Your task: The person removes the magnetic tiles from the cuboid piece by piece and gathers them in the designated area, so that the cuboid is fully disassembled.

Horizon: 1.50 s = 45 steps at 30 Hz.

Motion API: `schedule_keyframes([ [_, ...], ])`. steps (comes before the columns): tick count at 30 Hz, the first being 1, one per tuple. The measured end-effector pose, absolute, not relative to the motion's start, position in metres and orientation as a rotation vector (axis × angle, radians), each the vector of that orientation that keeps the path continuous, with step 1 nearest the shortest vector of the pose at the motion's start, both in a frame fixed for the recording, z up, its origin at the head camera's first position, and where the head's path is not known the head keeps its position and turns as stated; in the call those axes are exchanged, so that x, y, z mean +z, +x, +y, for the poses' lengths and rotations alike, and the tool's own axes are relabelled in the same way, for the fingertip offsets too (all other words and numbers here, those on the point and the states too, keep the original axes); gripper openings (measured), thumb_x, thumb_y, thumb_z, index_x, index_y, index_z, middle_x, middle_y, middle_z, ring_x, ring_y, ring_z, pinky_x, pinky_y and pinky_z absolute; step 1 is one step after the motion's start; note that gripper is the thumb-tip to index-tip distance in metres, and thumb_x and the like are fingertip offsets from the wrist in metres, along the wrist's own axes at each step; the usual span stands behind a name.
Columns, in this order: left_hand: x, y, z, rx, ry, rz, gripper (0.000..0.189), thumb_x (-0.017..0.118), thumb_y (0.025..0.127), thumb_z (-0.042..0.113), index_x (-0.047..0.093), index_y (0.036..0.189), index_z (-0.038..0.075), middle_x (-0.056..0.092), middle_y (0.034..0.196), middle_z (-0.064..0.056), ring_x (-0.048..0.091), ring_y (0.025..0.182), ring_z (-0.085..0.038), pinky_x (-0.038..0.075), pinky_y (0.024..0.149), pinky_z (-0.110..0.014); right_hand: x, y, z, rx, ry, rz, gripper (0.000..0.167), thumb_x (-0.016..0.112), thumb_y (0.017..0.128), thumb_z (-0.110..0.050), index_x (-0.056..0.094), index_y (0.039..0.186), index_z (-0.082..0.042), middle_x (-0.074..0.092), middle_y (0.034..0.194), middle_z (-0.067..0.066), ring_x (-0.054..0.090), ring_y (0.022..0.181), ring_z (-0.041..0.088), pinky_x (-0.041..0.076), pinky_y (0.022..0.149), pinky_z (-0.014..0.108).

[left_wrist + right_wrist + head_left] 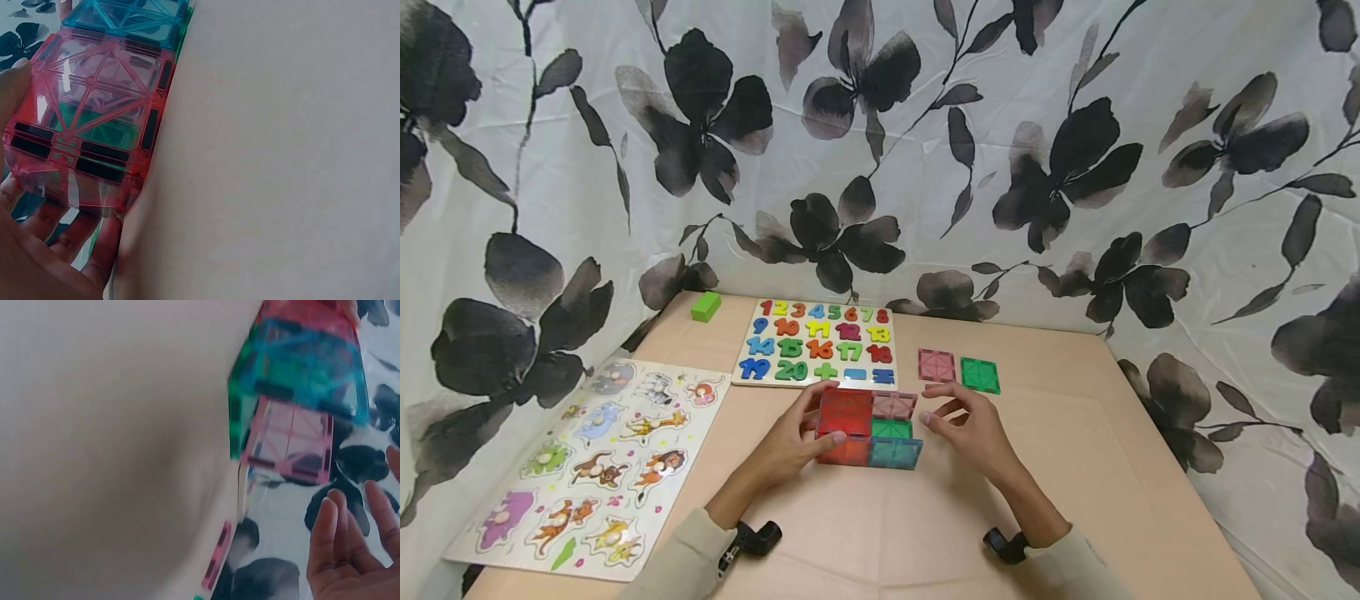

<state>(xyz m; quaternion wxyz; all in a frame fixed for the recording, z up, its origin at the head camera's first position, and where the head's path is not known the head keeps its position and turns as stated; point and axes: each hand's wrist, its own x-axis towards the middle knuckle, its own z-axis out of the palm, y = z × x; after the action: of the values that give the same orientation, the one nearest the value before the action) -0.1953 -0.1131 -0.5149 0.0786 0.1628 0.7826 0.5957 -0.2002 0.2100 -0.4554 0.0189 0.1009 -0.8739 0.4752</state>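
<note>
A small structure of see-through magnetic tiles stands in front of me, with a red tile (847, 410) at the left, a pink tile (893, 406) at the far right, a green tile (891, 429) low inside and a blue tile (897, 453) at the near right. My left hand (786, 446) holds its red end, thumb on the near side and fingers round the left side. To the right, apart from the tiles, hovers my right hand (973, 425). Its fingers (356, 547) are loosely bent with nothing between them.
Behind the right hand lie a loose pink tile (936, 365) and a loose green tile (980, 375). A number puzzle board (750, 354) is beyond the structure, with a green block (705, 307) near the back edge. An animal puzzle board (568, 421) covers the table's left side.
</note>
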Motion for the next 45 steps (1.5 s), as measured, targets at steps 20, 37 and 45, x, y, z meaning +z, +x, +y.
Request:
schedule_keyframes([
  [20, -0.516, -0.196, -0.114, 1.807, 0.466, 2.319, 0.079, 0.080, 0.097, 0.037, 0.033, 0.160, 0.041, 0.047, 0.160, -0.006, 0.057, 0.142, -0.033, 0.059, 0.107, -0.040, -0.482, -0.181, 0.190, 1.538, 0.588, -2.861, 0.026, 0.089, 0.089, -0.023, 0.076, 0.112, -0.024, 0.073, 0.108, -0.003, 0.064, 0.097, 0.018, 0.060, 0.081, 0.027],
  [37, -0.518, -0.197, -0.114, 1.803, 0.492, 2.334, 0.077, 0.078, 0.099, 0.034, 0.033, 0.161, 0.034, 0.046, 0.161, -0.012, 0.056, 0.142, -0.039, 0.060, 0.105, -0.041, -0.478, -0.176, 0.195, 1.412, 0.636, -2.744, 0.028, 0.078, 0.096, -0.005, 0.072, 0.114, -0.026, 0.078, 0.102, -0.009, 0.071, 0.090, 0.010, 0.061, 0.087, 0.028],
  [45, -0.518, -0.198, -0.114, 1.801, 0.498, 2.332, 0.077, 0.077, 0.099, 0.034, 0.032, 0.162, 0.032, 0.047, 0.160, -0.012, 0.057, 0.141, -0.038, 0.060, 0.106, -0.043, -0.475, -0.174, 0.196, 1.342, 0.729, -2.594, 0.026, 0.074, 0.098, -0.002, 0.067, 0.110, -0.023, 0.077, 0.103, -0.007, 0.073, 0.090, 0.008, 0.063, 0.085, 0.029],
])
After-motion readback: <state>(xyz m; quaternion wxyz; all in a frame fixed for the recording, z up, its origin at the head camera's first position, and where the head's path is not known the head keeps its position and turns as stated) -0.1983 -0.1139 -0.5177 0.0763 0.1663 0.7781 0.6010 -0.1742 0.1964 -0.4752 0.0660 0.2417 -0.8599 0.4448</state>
